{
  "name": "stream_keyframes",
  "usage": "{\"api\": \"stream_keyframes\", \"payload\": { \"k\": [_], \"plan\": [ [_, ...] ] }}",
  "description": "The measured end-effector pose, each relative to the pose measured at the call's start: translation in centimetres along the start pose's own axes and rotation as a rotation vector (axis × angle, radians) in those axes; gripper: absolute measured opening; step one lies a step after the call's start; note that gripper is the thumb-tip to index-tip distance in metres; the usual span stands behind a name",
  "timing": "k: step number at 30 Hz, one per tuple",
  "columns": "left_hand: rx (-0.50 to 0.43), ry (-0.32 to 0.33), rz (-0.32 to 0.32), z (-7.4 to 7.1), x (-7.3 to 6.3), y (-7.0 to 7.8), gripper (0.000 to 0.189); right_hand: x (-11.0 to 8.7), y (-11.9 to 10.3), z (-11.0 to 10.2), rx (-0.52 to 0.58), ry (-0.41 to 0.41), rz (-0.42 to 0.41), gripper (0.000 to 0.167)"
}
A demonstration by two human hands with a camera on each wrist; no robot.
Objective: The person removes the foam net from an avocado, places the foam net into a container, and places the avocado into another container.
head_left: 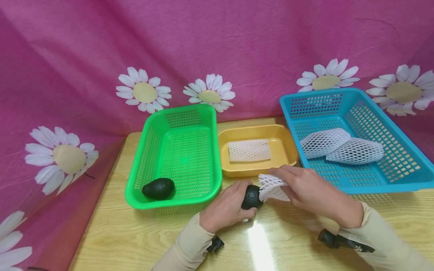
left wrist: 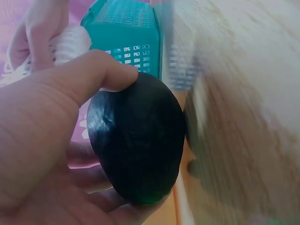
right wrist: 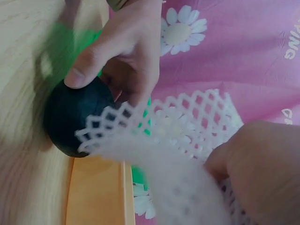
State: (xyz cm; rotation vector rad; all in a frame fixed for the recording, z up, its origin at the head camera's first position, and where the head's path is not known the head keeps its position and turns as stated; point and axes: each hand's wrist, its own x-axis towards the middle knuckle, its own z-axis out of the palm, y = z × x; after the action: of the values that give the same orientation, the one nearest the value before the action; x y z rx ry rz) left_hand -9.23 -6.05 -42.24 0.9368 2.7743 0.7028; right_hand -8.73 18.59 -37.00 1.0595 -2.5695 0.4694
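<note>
1. Holding the dark fruit [head_left: 252,197] is the left hand [head_left: 228,209]: its grip is curled round it, with the thumb on one side and the fingers on the other, as the left wrist view shows.
2. That fruit is low at the surface of the wooden worktop [head_left: 112,222], in front of the yellow tray [head_left: 281,147] and between the two hands.
3. The right hand [head_left: 312,192] pinches a white net sleeve [head_left: 272,190] between thumb and fingers, so its grip is closed on the mesh.
4. The sleeve's loose end points toward the fruit and overlaps its edge in the right wrist view; whether the two touch, I cannot tell.
5. Inside the yellow tray, a flat white net [head_left: 249,150] lies on the bottom.
6. Left of the tray, a green basket [head_left: 184,160] holds a second dark fruit [head_left: 158,189] in its near left corner.
7. Right of the tray, a blue basket [head_left: 315,105] carries two plump net-covered bundles [head_left: 355,150], one against the other.
8. Behind everything hangs a pink cloth [head_left: 237,41] printed with white daisies.
</note>
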Motion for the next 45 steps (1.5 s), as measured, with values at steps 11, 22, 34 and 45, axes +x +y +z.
{"api": "stream_keyframes", "payload": {
  "k": [11,22,34,45],
  "plan": [
    [0.046,-0.025,0.029,-0.2,0.2,-0.1,0.06,2.2,-0.3,-1.8,-0.002,0.004,-0.028,0.06],
    [0.053,-0.015,0.018,-0.1,0.1,-0.1,0.067,4.3,0.2,-2.7,-0.039,-0.049,-0.001,0.052],
    [0.037,-0.034,0.007,0.0,0.0,-0.2,0.068,7.4,1.9,-2.9,-0.053,-0.107,0.028,0.042],
    [0.033,-0.024,0.018,-0.1,-0.1,-0.2,0.068,10.1,3.7,-1.8,-0.08,-0.099,0.045,0.029]
  ]
}}
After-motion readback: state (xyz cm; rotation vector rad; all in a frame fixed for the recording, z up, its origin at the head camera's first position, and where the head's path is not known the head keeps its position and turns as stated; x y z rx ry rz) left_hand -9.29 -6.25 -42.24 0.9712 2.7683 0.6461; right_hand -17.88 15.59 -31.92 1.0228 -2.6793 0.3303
